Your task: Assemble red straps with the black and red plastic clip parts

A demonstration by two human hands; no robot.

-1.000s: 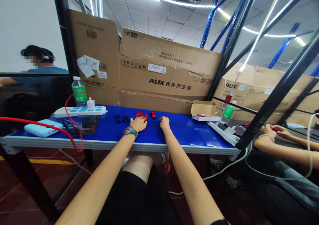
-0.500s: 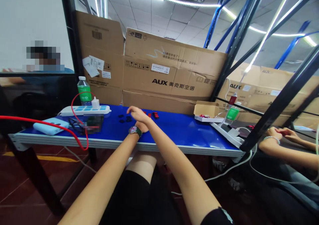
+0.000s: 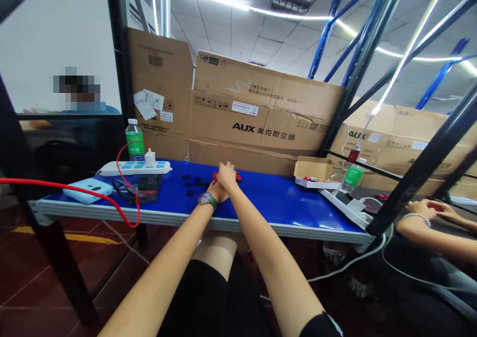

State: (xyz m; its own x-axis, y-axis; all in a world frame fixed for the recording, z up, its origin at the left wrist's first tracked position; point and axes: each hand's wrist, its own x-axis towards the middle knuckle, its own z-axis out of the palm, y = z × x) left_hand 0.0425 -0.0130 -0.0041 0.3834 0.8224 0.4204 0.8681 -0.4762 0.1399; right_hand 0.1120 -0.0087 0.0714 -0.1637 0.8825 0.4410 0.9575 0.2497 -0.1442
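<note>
Red pieces show beside the right hand, which partly hides the left hand (whether either grips anything, I cannot tell).

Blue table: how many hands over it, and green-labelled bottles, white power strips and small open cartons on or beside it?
Left hand and right hand: 2
Green-labelled bottles: 2
White power strips: 2
Small open carton: 1
Total: 7

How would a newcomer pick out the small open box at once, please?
Find the blue tabletop below the AUX cardboard. Near its right end, left of a green-labelled bottle, sits the small box: unlike its neighbours, open-lidded with reddish pieces inside.
</note>
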